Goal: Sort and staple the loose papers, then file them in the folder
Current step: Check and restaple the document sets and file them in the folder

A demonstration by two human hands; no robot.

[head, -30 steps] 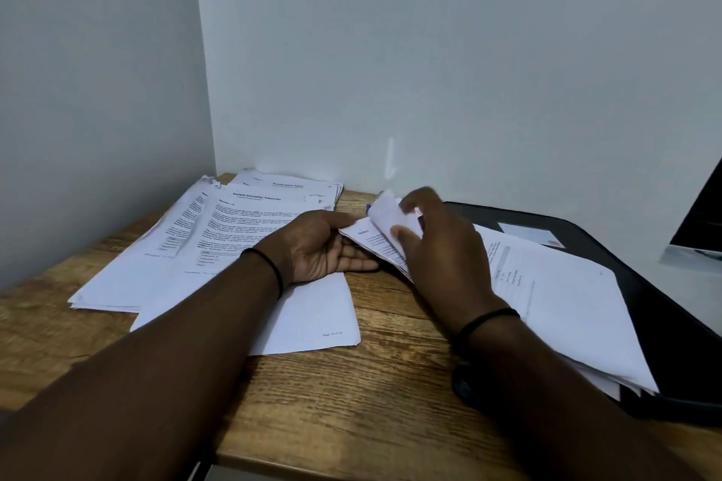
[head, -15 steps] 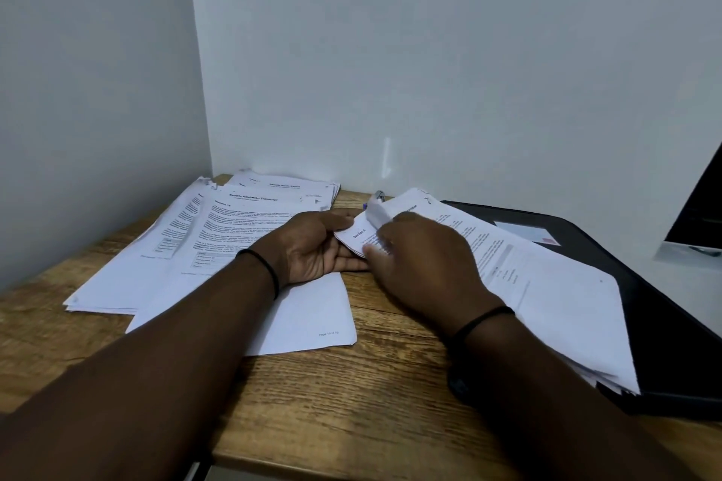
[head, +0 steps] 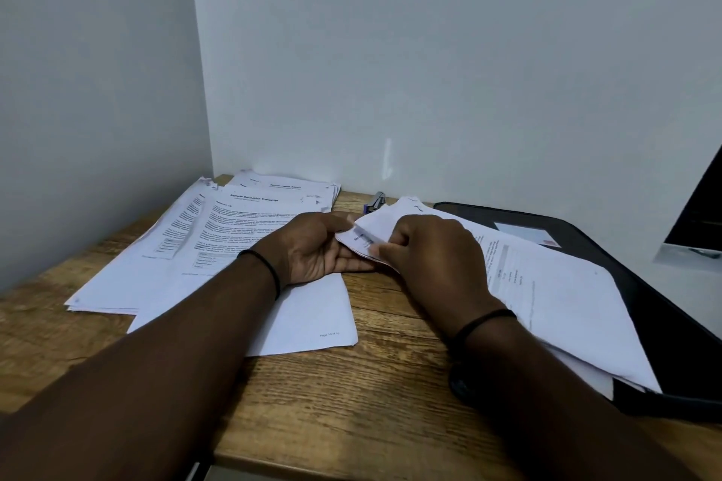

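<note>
Setting: wooden desk [head: 351,394] pushed into a corner of plain grey walls; a dark screen edge shows far right of the folder.
Landmark: black folder [head: 672,308], lying flat at the desk's right side.
Stack: a loose sheaf of printed pages [head: 554,293] rests partly on the folder's left half and overhangs onto the desk; its near-left corner is lifted.
Left hand [head: 316,250]: left of the folder, palm up, fingers under that lifted corner with the thumb on top, lightly holding it.
Right hand [head: 426,258]: on the stack just left of the folder, fingers curled, pinching the top sheets at the corner as if leafing through them.
Sorted piles [head: 187,246]: well left of the folder, several fanned, overlapping sets of text pages; one carries a bold heading, another a page number at its foot.
Stapler [head: 375,202]: behind the stack, near the wall, left of the folder's far corner, untouched.
Progress: sorting looks partway done; I see no staples in any set, though they would be too small to tell. Stapling and filing appear to remain.
Paper look: thin white sheets, edges uneven, corners curling.
</note>
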